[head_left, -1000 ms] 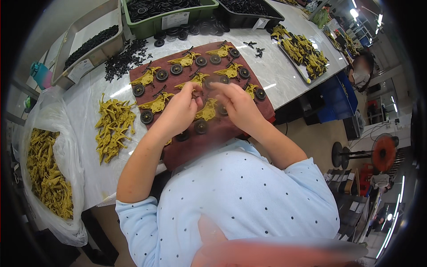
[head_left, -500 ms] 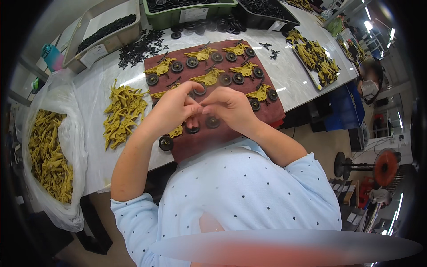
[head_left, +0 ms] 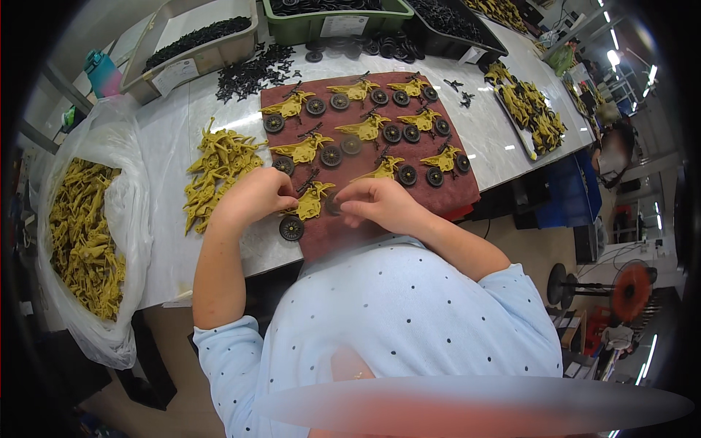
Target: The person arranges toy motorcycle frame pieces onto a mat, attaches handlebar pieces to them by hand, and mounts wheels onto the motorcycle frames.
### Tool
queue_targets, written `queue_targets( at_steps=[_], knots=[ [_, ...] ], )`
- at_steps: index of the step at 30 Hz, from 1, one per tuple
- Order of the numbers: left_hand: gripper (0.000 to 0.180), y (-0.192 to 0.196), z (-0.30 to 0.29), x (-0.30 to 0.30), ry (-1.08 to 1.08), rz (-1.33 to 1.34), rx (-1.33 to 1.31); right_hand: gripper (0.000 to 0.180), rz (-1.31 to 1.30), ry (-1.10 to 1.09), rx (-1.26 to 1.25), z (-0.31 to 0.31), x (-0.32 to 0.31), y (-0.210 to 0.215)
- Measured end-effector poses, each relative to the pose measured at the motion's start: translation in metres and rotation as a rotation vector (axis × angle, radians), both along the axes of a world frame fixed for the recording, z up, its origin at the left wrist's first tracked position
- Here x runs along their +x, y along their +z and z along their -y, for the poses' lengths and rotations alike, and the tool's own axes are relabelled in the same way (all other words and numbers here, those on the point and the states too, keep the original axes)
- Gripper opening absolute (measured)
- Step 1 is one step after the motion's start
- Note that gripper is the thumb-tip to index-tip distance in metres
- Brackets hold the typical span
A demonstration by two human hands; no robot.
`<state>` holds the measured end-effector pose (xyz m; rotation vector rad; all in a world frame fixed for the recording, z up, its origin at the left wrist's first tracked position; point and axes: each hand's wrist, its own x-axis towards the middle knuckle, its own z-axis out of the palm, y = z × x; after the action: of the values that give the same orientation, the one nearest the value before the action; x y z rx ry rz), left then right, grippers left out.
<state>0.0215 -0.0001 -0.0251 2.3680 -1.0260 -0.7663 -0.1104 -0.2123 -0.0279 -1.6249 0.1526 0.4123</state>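
On a dark red mat [head_left: 467,186] lie several yellow toy motorbike frames, each with black wheels beside it. My left hand [head_left: 255,196] and my right hand [head_left: 380,204] meet over the nearest yellow frame [head_left: 312,201] at the mat's front edge. The left hand pinches the frame's left end. The right hand's fingertips press a black wheel [head_left: 333,203] against its right side. Another black wheel [head_left: 291,228] lies loose on the mat just below the left hand.
A heap of yellow frames [head_left: 217,169] lies left of the mat, and a clear bag [head_left: 84,233] full of them hangs at the table's left end. Grey, green and black bins [head_left: 197,36] of black parts line the far edge. More yellow parts [head_left: 537,113] lie at the right.
The view has shifted, and the hands now sit lower on the mat. Both hands have stayed together over the same front frame, the fingers working at it.
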Motion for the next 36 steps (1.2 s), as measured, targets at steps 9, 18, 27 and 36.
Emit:
queue_targets(
  at_steps=[9, 18, 27, 36],
  knots=[
    [0.017, -0.012, -0.004, 0.001, -0.018, 0.02, -0.07, 0.017, 0.249, -0.063, -0.343, -0.02, 0.002, -0.002],
    [0.017, -0.015, -0.004, 0.0, -0.05, 0.027, -0.092, 0.015, 0.53, 0.229, -0.62, -0.032, 0.006, -0.017],
    [0.016, -0.012, -0.004, 0.0, -0.052, 0.011, -0.052, 0.015, 0.497, 0.335, -0.884, -0.033, -0.01, -0.015],
    [0.016, -0.016, -0.005, 0.001, -0.047, 0.007, -0.04, 0.013, 0.396, 0.409, -0.964, -0.03, -0.017, -0.013]
  ],
)
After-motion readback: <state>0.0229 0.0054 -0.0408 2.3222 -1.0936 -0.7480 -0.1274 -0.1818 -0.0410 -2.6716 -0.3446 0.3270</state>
